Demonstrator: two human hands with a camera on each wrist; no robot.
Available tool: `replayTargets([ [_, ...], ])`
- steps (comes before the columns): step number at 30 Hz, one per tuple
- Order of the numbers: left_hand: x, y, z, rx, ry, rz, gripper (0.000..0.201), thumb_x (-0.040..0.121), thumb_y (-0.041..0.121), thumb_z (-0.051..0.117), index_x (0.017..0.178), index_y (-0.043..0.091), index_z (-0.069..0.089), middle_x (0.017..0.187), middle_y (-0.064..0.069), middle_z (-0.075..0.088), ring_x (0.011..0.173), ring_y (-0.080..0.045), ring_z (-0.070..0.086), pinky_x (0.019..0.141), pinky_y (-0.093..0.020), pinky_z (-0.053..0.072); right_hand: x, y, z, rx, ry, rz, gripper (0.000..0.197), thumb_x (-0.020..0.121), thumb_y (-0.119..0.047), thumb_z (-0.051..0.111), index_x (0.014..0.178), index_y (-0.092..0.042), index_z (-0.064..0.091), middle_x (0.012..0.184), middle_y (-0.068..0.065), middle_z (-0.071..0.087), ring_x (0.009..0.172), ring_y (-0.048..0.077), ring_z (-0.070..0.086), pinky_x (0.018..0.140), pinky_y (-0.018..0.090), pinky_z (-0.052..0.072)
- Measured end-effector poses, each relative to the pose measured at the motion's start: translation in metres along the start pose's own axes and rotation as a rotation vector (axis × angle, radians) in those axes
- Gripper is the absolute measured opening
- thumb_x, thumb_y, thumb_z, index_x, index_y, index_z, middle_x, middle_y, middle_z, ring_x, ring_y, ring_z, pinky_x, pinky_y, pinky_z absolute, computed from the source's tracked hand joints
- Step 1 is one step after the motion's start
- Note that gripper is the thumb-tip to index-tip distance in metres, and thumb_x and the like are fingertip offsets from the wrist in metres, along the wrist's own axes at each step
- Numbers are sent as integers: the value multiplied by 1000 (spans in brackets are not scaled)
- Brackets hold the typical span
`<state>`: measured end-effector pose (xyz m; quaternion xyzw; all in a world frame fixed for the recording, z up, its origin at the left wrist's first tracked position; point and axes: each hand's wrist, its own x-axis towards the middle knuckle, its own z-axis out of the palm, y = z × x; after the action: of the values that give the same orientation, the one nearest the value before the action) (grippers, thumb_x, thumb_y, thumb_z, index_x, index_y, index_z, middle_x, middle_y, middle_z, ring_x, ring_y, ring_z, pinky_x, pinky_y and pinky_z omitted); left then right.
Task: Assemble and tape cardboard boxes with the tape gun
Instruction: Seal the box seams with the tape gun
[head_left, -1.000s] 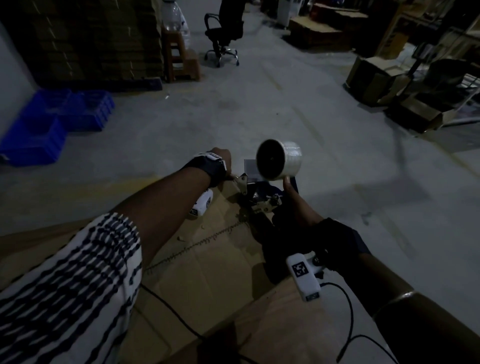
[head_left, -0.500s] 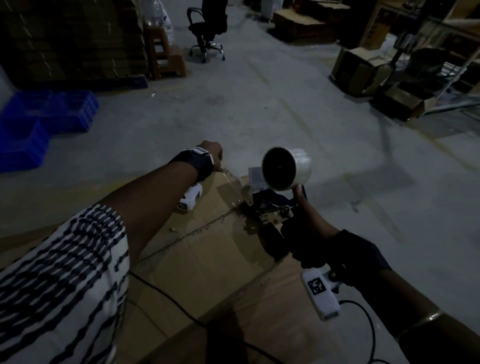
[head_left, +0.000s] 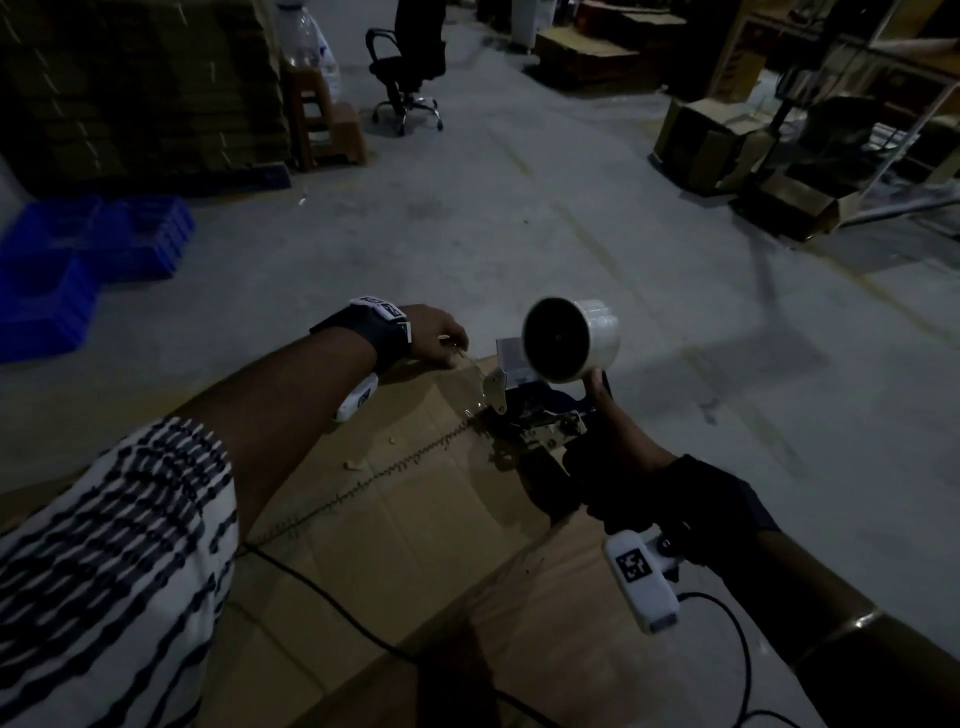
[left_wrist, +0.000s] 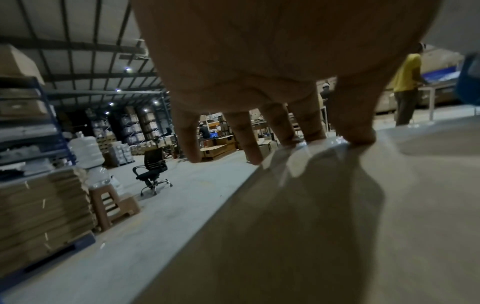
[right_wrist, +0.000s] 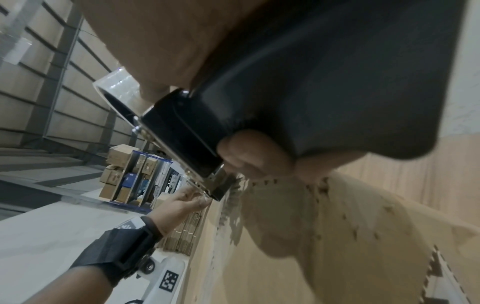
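Note:
A large brown cardboard box (head_left: 395, 519) lies in front of me, with a zigzag seam (head_left: 374, 478) across its top. My right hand (head_left: 608, 447) grips the black handle of the tape gun (head_left: 540, 410). The gun's nose sits on the seam and its clear tape roll (head_left: 571, 340) stands above. My left hand (head_left: 454, 353) is at the box's far edge. There its thumb and two fingers (left_wrist: 306, 127) pinch the end of the clear tape (left_wrist: 322, 144), and the other fingers hang past the edge. A short shiny strip runs from that hand to the gun.
Bare concrete floor surrounds the box. At the far left are blue crates (head_left: 78, 260), a tall stack of flat cardboard (head_left: 140, 88) and a stool (head_left: 322, 124) with a water bottle. An office chair (head_left: 410, 78) stands behind, open boxes (head_left: 727, 150) at right. Cables (head_left: 332, 608) cross the box.
My left hand and the tape gun have drawn apart. A strip of tape now stretches between them, from the box's far edge to the gun.

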<state>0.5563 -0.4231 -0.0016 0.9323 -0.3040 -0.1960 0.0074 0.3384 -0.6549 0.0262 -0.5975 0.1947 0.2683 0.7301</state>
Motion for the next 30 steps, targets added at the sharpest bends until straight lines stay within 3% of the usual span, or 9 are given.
replayTargets([
  [6, 6, 2, 6, 74, 29, -9, 39, 93, 32, 61, 130, 21, 55, 133, -7, 53, 119, -29, 51, 99, -37, 41, 0, 3, 0, 0, 31, -21, 80, 97, -72, 19, 147, -16, 43, 54, -12, 60, 36, -2, 53, 37, 16, 44],
  [7, 6, 3, 6, 83, 28, -18, 39, 94, 31, 61, 131, 20, 54, 133, -8, 52, 120, -29, 50, 98, -37, 41, -2, 3, 0, -9, 50, -10, 82, 94, -76, 21, 139, -17, 55, 58, -12, 59, 36, -1, 52, 37, 16, 43],
  [9, 5, 3, 5, 98, 28, -32, 40, 94, 30, 61, 131, 19, 54, 134, -9, 53, 120, -30, 50, 99, -37, 41, -10, 6, -6, -50, 57, 63, 88, 87, -84, 23, 77, -17, 77, 47, -8, 46, 31, 4, 40, 34, 18, 35],
  [10, 4, 4, 4, 111, 27, -35, 39, 93, 31, 61, 130, 19, 54, 133, -8, 53, 119, -30, 51, 98, -38, 42, -17, 9, -11, -66, 50, 106, 88, 82, -90, 24, 49, -19, 66, 46, -4, 36, 33, 9, 29, 35, 19, 27],
  [11, 3, 5, 3, 120, 27, -37, 39, 92, 31, 62, 129, 20, 55, 132, -8, 54, 118, -30, 52, 98, -38, 43, -24, 11, -15, -78, 41, 147, 88, 76, -94, 25, 40, -20, 54, 50, -1, 28, 39, 12, 19, 40, 21, 20],
  [18, -1, 24, -7, 160, 45, -3, 41, 88, 27, 68, 128, 23, 57, 135, -5, 53, 118, -27, 53, 92, -34, 43, -38, 24, -25, -102, 26, 212, 89, 60, -104, 32, 67, -17, 16, 73, 5, 8, 56, 17, 3, 54, 34, 7],
  [22, -6, 45, 5, 84, 15, 106, 32, 90, 37, 64, 121, 30, 63, 127, 0, 59, 112, -21, 55, 89, -27, 40, -40, 26, -26, -80, 22, 227, 86, 63, -102, 32, 58, -17, 22, 63, 2, 14, 55, 16, 5, 53, 31, 9],
  [25, -10, 49, 13, 97, -23, 160, 43, 85, 52, 64, 120, 28, 63, 120, -1, 59, 106, -23, 56, 94, -36, 46, -40, 24, -25, -81, 33, 228, 85, 63, -101, 33, 62, -18, 17, 57, 1, 17, 51, 15, 6, 50, 30, 9],
  [30, -9, 46, 16, 183, -22, 171, 39, 92, 43, 60, 127, 27, 57, 124, -7, 52, 109, -30, 53, 94, -38, 44, -33, 18, -22, -101, 1, 199, 88, 63, -102, 36, 70, -17, 15, 63, 2, 15, 49, 16, 9, 51, 30, 10],
])
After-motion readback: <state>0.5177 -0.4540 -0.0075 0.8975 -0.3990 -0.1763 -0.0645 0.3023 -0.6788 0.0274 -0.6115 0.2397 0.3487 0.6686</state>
